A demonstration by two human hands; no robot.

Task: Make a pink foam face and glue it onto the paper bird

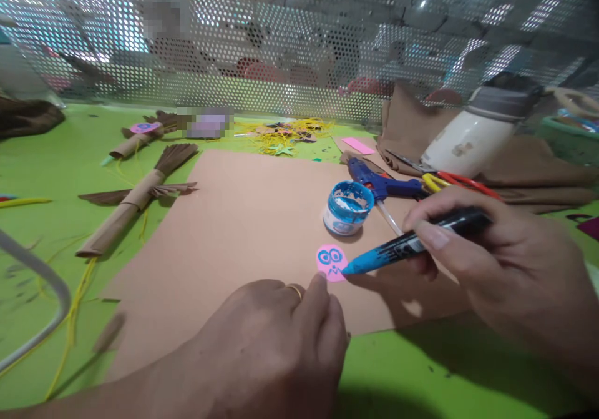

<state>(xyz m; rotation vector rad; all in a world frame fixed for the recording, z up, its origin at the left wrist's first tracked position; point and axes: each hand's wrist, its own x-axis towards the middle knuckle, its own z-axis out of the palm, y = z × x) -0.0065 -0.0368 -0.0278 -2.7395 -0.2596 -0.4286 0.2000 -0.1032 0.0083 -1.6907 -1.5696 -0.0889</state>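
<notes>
A small pink paper face (331,263) lies on a sheet of brown paper (243,219), with blue ringed eyes and small blue marks below them. My left hand (285,331), fingers curled and pressed together, holds the cutout down at its lower edge. Between the thumb and fingers of my right hand (496,263) is a marker pen (416,241) with a black rear end and a blue front. Its blue tip touches or nearly touches the face's right edge. Just behind the face stands an open jar of blue paint (347,210), blue smeared round its rim.
Behind the jar lie a blue glue gun (386,185) and red-and-yellow-handled scissors (461,180). A tilted white bottle (472,128) rests by folded brown cloth or paper (407,122). Rolled brown paper figures (126,213) and yellow strings (77,300) lie left. A perforated metal screen (262,44) stands behind.
</notes>
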